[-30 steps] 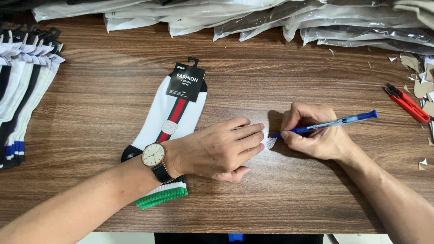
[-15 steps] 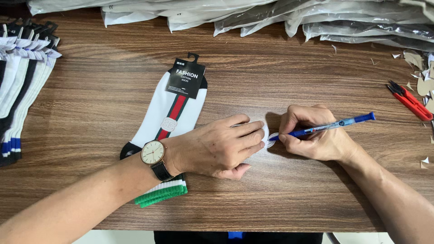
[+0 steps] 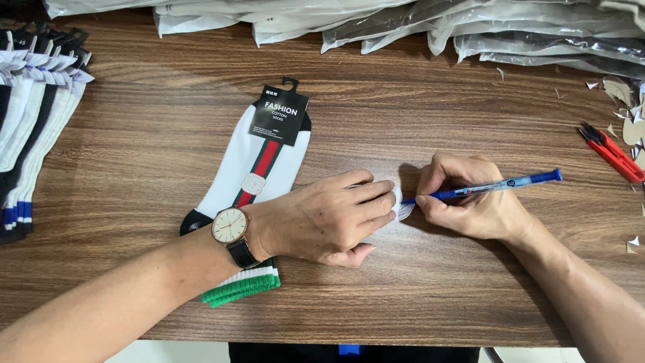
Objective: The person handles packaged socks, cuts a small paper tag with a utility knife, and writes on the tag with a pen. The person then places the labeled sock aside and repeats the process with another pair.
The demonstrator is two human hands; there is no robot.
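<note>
A small white paper label is pinned flat near the middle of the brown wooden desk by the spread left hand. A blue ballpoint pen is pinched by the right hand, tip on the label. The writing could be smeared if the label slips under the fingertips.

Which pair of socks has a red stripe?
The lone white pair lying under the left hand's wrist: red-and-dark centre stripe, green cuff. The stacked pairs at the table's left edge show blue bands.
</note>
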